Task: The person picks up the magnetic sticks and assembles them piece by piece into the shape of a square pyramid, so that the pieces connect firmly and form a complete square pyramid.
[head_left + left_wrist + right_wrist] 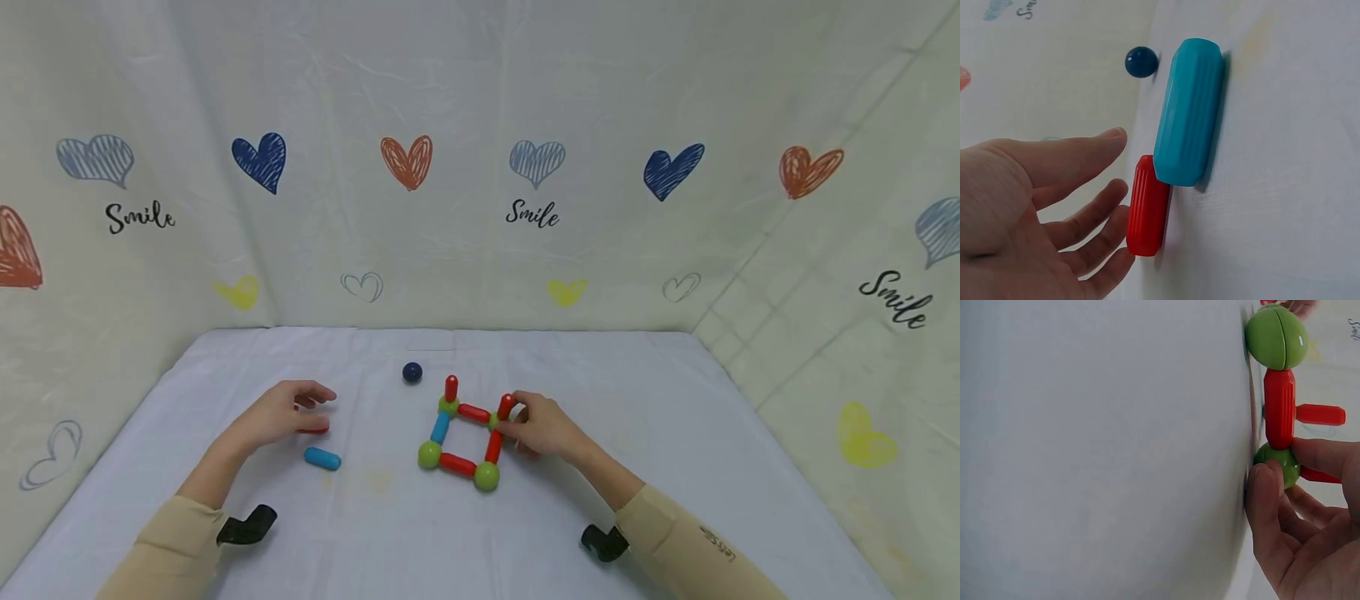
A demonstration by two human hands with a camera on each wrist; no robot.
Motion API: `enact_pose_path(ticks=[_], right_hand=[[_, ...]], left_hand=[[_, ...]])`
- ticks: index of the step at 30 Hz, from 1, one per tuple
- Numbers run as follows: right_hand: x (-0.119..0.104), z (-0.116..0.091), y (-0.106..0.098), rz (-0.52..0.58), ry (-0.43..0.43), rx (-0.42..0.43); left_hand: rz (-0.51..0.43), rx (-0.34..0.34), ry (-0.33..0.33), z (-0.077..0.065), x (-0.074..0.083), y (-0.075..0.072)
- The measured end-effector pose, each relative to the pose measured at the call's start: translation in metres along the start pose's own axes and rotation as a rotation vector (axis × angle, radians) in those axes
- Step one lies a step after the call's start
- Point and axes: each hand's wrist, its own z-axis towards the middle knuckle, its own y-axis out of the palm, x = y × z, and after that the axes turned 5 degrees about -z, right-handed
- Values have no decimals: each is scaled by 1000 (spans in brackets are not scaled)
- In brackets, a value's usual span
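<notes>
My left hand (288, 412) is over a loose red rod (1147, 209), fingers spread and loosely bent, with nothing gripped. A loose blue rod (322, 458) lies just nearer to me. At the table's middle is a square frame of green balls joined by three red rods and one blue rod (440, 427). Two further red rods stand up from its far corners, one on the far-left ball (448, 406). My right hand (546, 427) pinches the far-right green ball (1288, 478) between thumb and fingers, partly covering it, beside its upright red rod (506, 407).
A dark blue ball (412, 372) lies behind the frame, to its left. White cloth covers the table (390, 542). A curtain printed with hearts (465, 250) hangs behind it. Black wrist-worn pieces (249, 525) stick out near both sleeves.
</notes>
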Motion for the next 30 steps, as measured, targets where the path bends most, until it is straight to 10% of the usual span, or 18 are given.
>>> enact_pose_path(ticks=[30], right_hand=[[0, -5, -11, -44, -80, -75]], left_hand=[[59, -52, -57, 0, -14, 1]])
